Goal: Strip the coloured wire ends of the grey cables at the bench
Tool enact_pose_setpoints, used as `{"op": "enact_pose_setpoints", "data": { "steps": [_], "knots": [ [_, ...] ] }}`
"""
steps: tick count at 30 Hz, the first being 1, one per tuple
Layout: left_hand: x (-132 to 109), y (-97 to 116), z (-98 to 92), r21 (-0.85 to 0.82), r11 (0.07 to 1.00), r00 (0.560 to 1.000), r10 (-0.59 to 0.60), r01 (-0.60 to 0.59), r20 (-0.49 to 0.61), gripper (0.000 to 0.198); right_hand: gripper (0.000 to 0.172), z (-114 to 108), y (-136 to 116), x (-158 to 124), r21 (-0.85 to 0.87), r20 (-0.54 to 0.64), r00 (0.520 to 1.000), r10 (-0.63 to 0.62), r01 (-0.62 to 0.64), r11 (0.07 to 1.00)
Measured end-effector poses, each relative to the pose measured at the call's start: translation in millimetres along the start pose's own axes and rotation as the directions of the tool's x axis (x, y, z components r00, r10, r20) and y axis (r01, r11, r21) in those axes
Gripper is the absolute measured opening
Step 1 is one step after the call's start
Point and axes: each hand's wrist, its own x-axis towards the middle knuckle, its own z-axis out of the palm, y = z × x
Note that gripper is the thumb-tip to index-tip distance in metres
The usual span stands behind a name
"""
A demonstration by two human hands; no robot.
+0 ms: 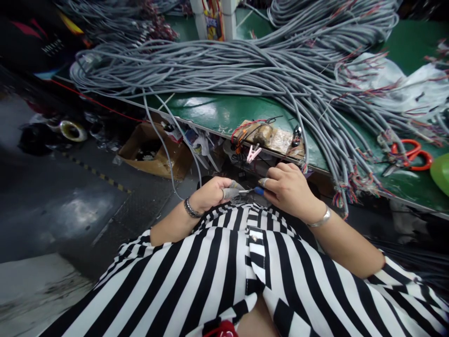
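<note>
My left hand (212,193) is closed around the end of a grey cable (231,192), held low in front of my striped shirt. My right hand (289,188) is closed too, pinching a small blue-tipped wire end (258,190) that sticks out toward the left hand. The two hands nearly meet just below the edge of the green bench (217,112). Finger guards cover some fingertips. A dark bracelet sits on the left wrist, a silver bangle on the right.
A big heap of grey cables (245,65) with coloured wire ends covers the bench. A small wooden jig (270,135) with a pink clip (253,153) sits at the bench edge. Orange-handled scissors (410,154) lie right. A cardboard box (154,150) stands on the floor left.
</note>
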Motion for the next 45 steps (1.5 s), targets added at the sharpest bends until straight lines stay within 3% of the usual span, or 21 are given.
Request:
{"op": "enact_pose_setpoints", "data": {
  "steps": [3,7,10,13,18,20,24,28,33,35,36,38,40,42,43,45],
  "knots": [
    [-1.9,-0.6,1.5,-0.018,1.000,1.000,-0.011,0.011,-0.005,0.027,0.029,14.2,1.3,-2.1,0.128,-0.024,0.999,-0.028,0.031,0.991],
    [-2.3,-1.0,0.9,0.001,1.000,0.998,0.031,-0.031,-0.055,0.027,0.032,34.2,-10.5,-6.1,0.221,-0.104,0.980,0.171,-0.145,0.964],
    [-1.0,-1.9,-2.0,0.059,0.996,0.993,0.075,-0.069,-0.093,0.021,0.028,42.3,-24.0,-6.6,0.207,-0.126,0.938,0.322,-0.292,0.934],
    [-2.3,-2.4,-1.1,0.115,0.991,0.990,0.086,-0.073,-0.109,0.019,0.021,46.6,-30.0,-3.8,0.109,-0.084,0.933,0.351,-0.341,0.934],
    [-9.2,-1.1,10.8,0.231,0.973,0.986,-0.009,-0.030,0.164,0.022,0.019,58.7,-8.6,-1.7,-0.013,0.007,0.889,0.457,-0.457,0.889],
    [-8.5,-0.9,11.3,0.238,0.970,0.992,0.023,-0.053,0.127,0.021,0.023,60.3,3.6,-4.9,0.066,0.002,0.873,0.488,-0.487,0.871],
    [-2.3,0.6,2.3,0.185,0.981,0.996,0.074,-0.065,-0.044,0.019,0.031,49.4,10.3,-11.3,0.328,-0.085,0.886,0.455,-0.406,0.853],
    [1.4,4.1,-0.8,0.143,0.987,0.995,0.088,-0.080,-0.055,0.026,0.031,35.6,-6.8,-7.2,0.460,-0.126,0.951,0.284,-0.198,0.865],
    [4.4,0.2,3.0,0.243,0.965,0.993,0.112,-0.099,-0.040,0.017,0.009,29.4,-18.9,4.5,0.476,-0.027,0.982,0.186,-0.151,0.867],
    [4.7,-2.8,1.9,0.341,0.930,0.989,0.147,-0.137,-0.003,0.013,0.020,30.3,-15.1,7.0,0.622,0.113,0.976,0.188,-0.217,0.753],
    [4.4,-3.9,0.9,0.384,0.908,0.986,0.164,-0.167,0.040,0.013,0.025,32.1,-12.6,7.8,0.725,0.207,0.962,0.178,-0.273,0.632],
    [2.9,-4.9,-0.8,0.416,0.876,0.969,0.207,-0.245,0.134,0.016,0.033,38.7,-8.5,8.9,0.884,0.375,0.921,0.104,-0.389,0.258],
    [1.4,-5.5,-0.6,0.357,0.881,0.950,0.269,-0.310,0.161,0.020,0.040,48.1,-8.4,10.4,0.884,0.451,0.892,0.030,-0.442,-0.154],
    [1.5,-7.2,2.5,0.259,0.909,0.945,0.321,-0.326,0.062,0.026,0.042,57.7,-13.2,12.6,0.808,0.460,0.887,0.041,-0.399,-0.433],
    [2.6,-8.8,4.9,0.213,0.923,0.943,0.333,-0.321,-0.022,0.028,0.042,61.8,-17.0,13.8,0.777,0.460,0.885,0.072,-0.362,-0.516],
    [6.8,-13.2,10.3,0.156,0.936,0.921,0.342,-0.316,-0.185,0.031,0.040,67.2,-25.7,15.9,0.749,0.470,0.871,0.145,-0.306,-0.588]
  ]
}}
